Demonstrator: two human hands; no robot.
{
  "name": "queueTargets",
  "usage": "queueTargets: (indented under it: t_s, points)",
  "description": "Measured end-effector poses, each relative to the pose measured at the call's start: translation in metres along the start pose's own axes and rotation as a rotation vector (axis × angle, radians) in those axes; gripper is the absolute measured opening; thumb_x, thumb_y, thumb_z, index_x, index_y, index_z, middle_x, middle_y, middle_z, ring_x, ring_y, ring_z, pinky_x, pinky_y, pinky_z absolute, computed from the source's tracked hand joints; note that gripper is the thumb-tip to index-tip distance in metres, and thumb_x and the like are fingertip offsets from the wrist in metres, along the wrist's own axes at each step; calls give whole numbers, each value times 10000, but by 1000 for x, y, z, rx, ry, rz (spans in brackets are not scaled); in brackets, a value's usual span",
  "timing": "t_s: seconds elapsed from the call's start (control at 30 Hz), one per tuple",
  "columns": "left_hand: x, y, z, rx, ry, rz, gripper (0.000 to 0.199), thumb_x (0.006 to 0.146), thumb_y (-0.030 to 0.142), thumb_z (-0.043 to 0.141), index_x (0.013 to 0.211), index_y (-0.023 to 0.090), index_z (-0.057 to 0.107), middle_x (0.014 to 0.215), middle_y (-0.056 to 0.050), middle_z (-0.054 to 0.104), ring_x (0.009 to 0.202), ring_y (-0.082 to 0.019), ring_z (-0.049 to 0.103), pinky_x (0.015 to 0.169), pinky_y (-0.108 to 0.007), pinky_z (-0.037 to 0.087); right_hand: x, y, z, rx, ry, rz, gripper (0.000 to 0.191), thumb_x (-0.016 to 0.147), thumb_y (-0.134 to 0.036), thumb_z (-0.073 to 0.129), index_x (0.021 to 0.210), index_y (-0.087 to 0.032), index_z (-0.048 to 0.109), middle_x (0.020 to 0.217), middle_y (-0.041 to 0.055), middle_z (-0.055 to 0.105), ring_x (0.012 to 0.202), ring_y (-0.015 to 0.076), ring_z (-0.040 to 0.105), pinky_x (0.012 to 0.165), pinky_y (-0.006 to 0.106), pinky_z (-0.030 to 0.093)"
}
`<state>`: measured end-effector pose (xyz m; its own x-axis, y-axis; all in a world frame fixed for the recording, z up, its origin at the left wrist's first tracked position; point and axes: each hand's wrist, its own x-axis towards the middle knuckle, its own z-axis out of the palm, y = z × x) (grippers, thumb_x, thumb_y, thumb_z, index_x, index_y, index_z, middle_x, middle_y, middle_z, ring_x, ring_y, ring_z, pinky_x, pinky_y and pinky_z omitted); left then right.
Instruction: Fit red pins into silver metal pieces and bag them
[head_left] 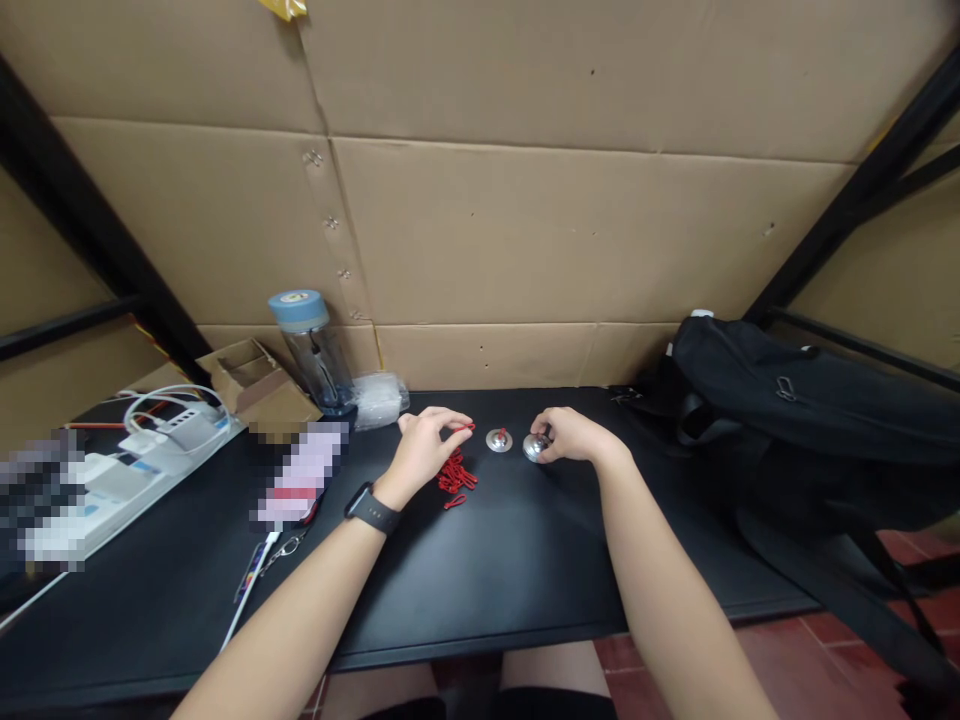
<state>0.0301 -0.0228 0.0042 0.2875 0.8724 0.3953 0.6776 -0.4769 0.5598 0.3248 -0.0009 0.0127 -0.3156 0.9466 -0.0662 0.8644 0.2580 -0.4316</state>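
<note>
My left hand (433, 447), with a dark watch (372, 509) on the wrist, pinches a red cord loop (472, 427) between thumb and fingers. Just below it lies a pile of red cord loops (452, 474), with a single red loop (455, 501) apart from the pile. Between my hands a small silver cymbal-like disc (493, 445) rests on the black table, red cord at its centre. The fingers of my right hand (568, 436) are closed on another silver disc (532, 450) at the table surface; its far side is partly hidden by the fingers.
A blue-lidded bottle (315, 350), a clear plastic wrap bundle (379, 400) and an open cardboard box (259, 385) stand at the back left. Further left lies a white power strip (161, 460). A black bag (817, 430) fills the right side. Cardboard wall (487, 240) closes the back.
</note>
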Motion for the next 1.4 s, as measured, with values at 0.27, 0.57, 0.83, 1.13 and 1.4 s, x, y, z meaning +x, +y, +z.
queueTargets:
  t_s: [0.27,0.57,0.83,1.13,1.4]
  points:
    - [0,3,-1,-1,10,52,174,954,377,600,949,297,755,1067,-4,764,1083,-229,641,1005,-438,313,-4,-15,-6,38,88,-134,409,583,-195,843,979,-201,742,915,38,727,797,193,671,710,274,489]
    - [1,2,0,-45,194,53,137,935,312,617,921,273,748,1223,-35,647,1192,-242,567,1000,-430,386,6,-82,32,529,379,-495,470,750,-355,819,1187,-251,680,1187,80,662,945,200,651,721,299,544]
    - [0,2,-1,-63,225,39,115,911,304,647,892,253,748,1182,-49,610,1169,-250,552,1021,-433,405,12,-87,49,662,429,-405,482,732,-359,834,1172,-247,675,1148,74,693,913,195,660,707,298,539]
    - [-1,3,2,-98,289,58,108,908,271,648,894,247,752,1124,-46,610,1111,-223,574,958,-385,428,14,-87,49,805,394,-394,461,673,-360,871,1063,-223,665,1177,86,711,906,204,691,682,302,529]
    - [-5,8,2,141,375,164,74,896,250,680,867,244,747,1124,-62,630,1154,-261,536,934,-436,338,14,-86,50,705,401,-372,368,703,-392,855,974,-218,677,1158,80,729,894,204,691,690,303,522]
